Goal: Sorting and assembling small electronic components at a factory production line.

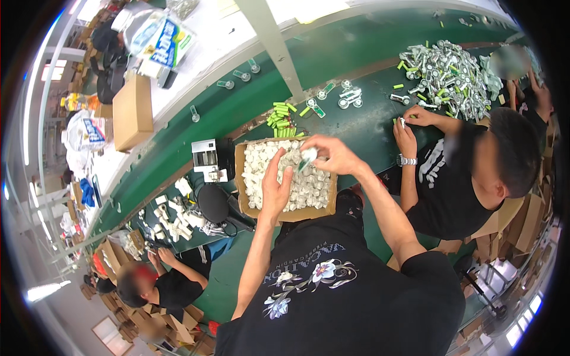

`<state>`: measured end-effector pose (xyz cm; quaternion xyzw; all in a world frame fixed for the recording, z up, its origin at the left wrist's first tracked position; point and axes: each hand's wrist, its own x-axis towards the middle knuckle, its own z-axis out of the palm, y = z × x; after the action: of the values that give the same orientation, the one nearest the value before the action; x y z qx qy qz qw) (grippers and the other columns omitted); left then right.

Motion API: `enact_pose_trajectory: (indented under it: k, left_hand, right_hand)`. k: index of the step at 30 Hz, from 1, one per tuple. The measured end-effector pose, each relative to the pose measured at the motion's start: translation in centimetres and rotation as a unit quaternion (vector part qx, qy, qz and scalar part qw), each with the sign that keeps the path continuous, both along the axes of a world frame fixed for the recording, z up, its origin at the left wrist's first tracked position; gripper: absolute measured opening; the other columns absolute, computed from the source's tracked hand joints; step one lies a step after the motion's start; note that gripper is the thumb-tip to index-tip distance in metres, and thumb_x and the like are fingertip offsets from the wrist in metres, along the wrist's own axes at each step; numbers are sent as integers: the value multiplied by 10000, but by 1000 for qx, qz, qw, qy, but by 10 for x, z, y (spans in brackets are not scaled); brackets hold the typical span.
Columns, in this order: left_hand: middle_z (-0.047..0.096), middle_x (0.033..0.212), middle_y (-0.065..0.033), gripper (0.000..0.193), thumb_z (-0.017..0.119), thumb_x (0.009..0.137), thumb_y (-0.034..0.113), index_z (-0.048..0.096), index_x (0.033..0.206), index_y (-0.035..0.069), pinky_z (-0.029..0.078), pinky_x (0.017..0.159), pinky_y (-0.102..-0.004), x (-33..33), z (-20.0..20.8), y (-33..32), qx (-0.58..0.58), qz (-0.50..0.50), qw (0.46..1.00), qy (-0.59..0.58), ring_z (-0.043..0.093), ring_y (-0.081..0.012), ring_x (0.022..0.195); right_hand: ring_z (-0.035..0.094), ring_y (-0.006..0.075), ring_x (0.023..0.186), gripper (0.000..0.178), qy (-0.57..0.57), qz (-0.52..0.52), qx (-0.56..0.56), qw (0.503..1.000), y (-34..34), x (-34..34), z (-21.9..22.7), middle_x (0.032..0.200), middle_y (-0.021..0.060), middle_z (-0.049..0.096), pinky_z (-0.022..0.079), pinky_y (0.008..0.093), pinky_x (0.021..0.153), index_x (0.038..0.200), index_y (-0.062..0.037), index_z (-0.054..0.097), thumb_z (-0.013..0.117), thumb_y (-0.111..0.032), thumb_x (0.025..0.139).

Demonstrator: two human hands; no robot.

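A cardboard box (309, 213) stands in front of me, filled with small white plastic parts (255, 172); those toward its right look more see-through. Over the box, my right hand (337, 155) pinches a small white and green part (307, 158), somewhat blurred. My left hand (275, 188) is beside it above the white parts, fingers stretched upward and thumb apart, with nothing visible in it. Just beyond the box lies a cluster of bright green cylinders (279, 121), and right of them are small assemblies with green boards (317, 109).
At right, a co-worker (463, 172) handles a small part near a large heap of white and green pieces (445, 80). A black round object (212, 203) and a metal device (205, 155) stand left of the box. Another person (178, 276) works lower left, near white parts (175, 219).
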<state>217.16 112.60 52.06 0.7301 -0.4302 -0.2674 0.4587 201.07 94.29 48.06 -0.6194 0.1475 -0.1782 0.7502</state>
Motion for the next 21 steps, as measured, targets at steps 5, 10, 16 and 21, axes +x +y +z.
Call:
enact_pose_trajectory:
  k: [5,10,16,21]
  left_hand:
    - [725,1264,-181,564,525,1158,410,516,1556,11,558,913,-359,21,-31,48,126,-52,914,382,696,-240,1092]
    - [712,951,-66,462,522,1162,405,543,1479,70,413,531,-213,17,-63,92,65,80,877,470,559,-85,649]
    - [723,1030,-56,374,592,1132,204,511,1478,88,494,676,-259,5,-76,122,56,178,878,441,610,-100,785]
    - [739,1115,-84,419,600,1114,137,466,1510,105,548,732,-293,-3,-83,137,1,162,867,472,650,-128,834]
  right_hand:
    - [652,155,1241,521,-20,173,153,973,46,25,-13,1311,52,696,574,342,1019,1372,-47,675,682,59,862]
    - [722,210,1117,458,69,82,-44,993,68,37,-47,1296,106,723,612,380,900,1326,-60,704,695,-7,871]
    - [732,369,973,265,238,-75,-300,921,105,47,-117,1103,170,739,588,481,848,1118,-51,752,721,-81,856]
    - [733,371,917,360,261,-73,-365,891,134,63,-126,1010,145,727,583,479,796,1114,-81,738,876,-242,823]
